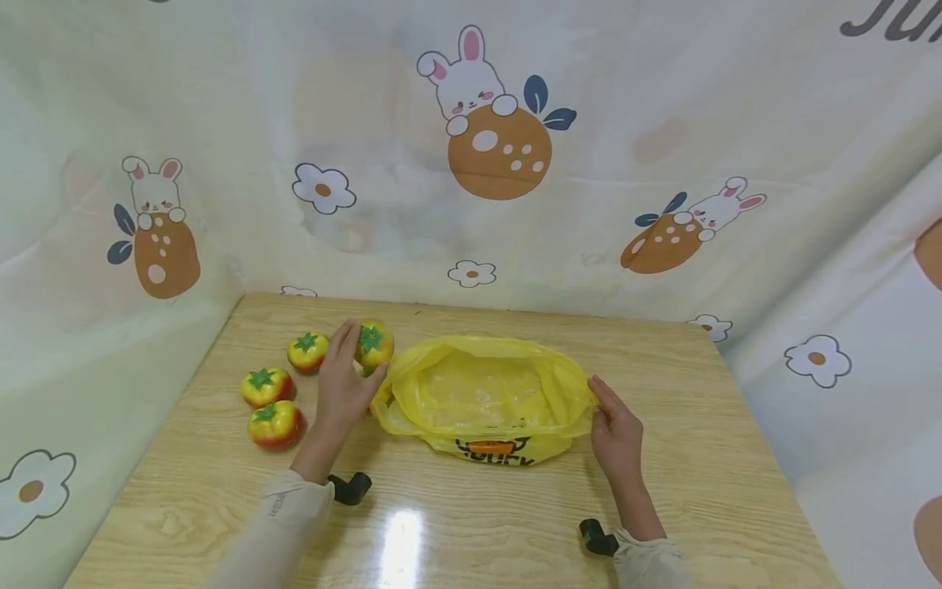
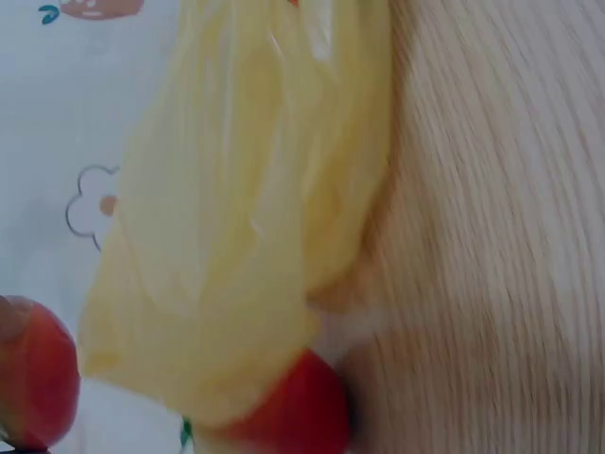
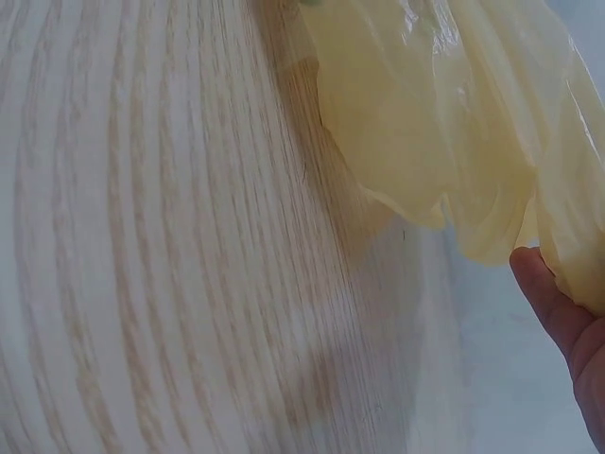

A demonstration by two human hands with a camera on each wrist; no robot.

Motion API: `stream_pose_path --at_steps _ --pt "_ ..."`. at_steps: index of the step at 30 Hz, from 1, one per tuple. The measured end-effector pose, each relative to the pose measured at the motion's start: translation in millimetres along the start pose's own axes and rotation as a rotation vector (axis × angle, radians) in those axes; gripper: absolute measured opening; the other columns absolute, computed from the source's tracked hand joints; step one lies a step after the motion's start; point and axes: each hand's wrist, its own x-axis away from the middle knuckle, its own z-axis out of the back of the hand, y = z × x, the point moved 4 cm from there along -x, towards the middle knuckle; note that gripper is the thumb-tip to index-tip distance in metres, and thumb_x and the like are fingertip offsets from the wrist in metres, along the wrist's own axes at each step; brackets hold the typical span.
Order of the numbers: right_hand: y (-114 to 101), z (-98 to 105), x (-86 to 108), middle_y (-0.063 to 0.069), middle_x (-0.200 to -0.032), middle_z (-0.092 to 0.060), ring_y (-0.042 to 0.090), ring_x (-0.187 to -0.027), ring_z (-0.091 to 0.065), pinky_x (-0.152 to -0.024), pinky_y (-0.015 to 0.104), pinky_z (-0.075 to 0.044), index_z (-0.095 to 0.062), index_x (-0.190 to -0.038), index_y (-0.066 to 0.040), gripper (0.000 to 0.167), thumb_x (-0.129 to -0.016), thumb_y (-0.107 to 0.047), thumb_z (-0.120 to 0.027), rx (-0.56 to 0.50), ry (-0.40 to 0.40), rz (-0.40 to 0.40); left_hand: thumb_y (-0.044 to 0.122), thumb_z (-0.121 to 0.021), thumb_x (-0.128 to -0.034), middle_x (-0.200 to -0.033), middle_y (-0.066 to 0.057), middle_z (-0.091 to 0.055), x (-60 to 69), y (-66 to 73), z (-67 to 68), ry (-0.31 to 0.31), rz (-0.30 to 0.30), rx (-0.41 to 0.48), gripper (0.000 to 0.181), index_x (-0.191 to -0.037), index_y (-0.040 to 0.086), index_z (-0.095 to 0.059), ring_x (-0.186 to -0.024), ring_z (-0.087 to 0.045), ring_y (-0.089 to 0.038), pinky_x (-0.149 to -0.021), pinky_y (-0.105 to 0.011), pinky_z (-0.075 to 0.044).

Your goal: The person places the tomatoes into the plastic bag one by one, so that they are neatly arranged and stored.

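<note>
Bag [image 1: 478, 429] pinched at rim by right hand [image 1: 616, 433], left hand [image 1: 342, 393] (fingers forward) curled round fruit [image 1: 377, 345]

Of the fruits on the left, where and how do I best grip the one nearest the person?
Probably across the left and right flanks of the nearest fruit, coming down from above and slightly from the near side. It sits with its green leaf on top and rounded sides; another fruit crowds its far side, while tabletop shows in front.

Thin, crinkled, glossy plastic bag [image 1: 482, 432] at centre; smooth, shiny fruits [image 1: 275, 425] at left; wood-grained, glossy table [image 1: 478, 523] below; matt cloth sleeves [image 1: 272, 532] at bottom.
</note>
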Motion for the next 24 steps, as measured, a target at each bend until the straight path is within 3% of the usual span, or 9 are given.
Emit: stream_pose_path --at_steps 5,11,18,24 --pt "2.8 -1.2 0.4 0.016 -0.143 -0.052 0.033 -0.135 -0.047 -0.091 -0.004 -0.029 -0.056 -0.135 0.004 0.045 -0.093 0.015 -0.045 0.014 0.0 -0.004 0.005 -0.082 -0.0769 -0.146 -0.023 -0.044 2.9 15.0 -11.8 0.011 -0.065 0.02 0.075 -0.141 -0.008 -0.045 -0.131 -0.047 -0.041 -0.101 -0.049 -0.046" --pt "6.1 -3.3 2.2 0.018 -0.142 -0.053 0.035 -0.134 -0.048 -0.091 -0.003 -0.03 -0.057 -0.133 0.004 0.046 -0.091 0.016 -0.046 0.016 0.007 -0.004 0.009 -0.082 -0.0767 -0.143 -0.022 -0.047 15.2 34.5 -34.1 -0.066 -0.164 0.05 0.072 -0.138 -0.007 -0.048 -0.13 -0.049 -0.039 -0.101 -0.048 -0.047" --pt "2.2 -5.9 1.0 0.017 -0.142 -0.054 0.033 -0.134 -0.049 -0.094 -0.002 -0.028 -0.057 -0.133 0.003 0.045 -0.091 0.016 -0.045 0.024 -0.001 0.016 0.009 -0.082 -0.0776 -0.145 -0.02 -0.046 21.0 37.2 -50.8 -0.122 -0.142 0.064 0.073 -0.14 -0.006 -0.048 -0.13 -0.05 -0.037 -0.1 -0.046 -0.048" --pt "-1.2 -5.6 1.5 0.018 -0.142 -0.053 0.036 -0.134 -0.048 -0.092 -0.002 -0.031 -0.057 -0.133 0.004 0.046 -0.09 0.017 -0.045 -0.025 -0.005 -0.005 0.014 -0.083 -0.0775 -0.144 -0.019 -0.048 22.9 35.8 -62.2 -0.239 -0.139 -0.009 0.074 -0.14 -0.004 -0.048 -0.127 -0.054 -0.037 -0.099 -0.043 -0.049"
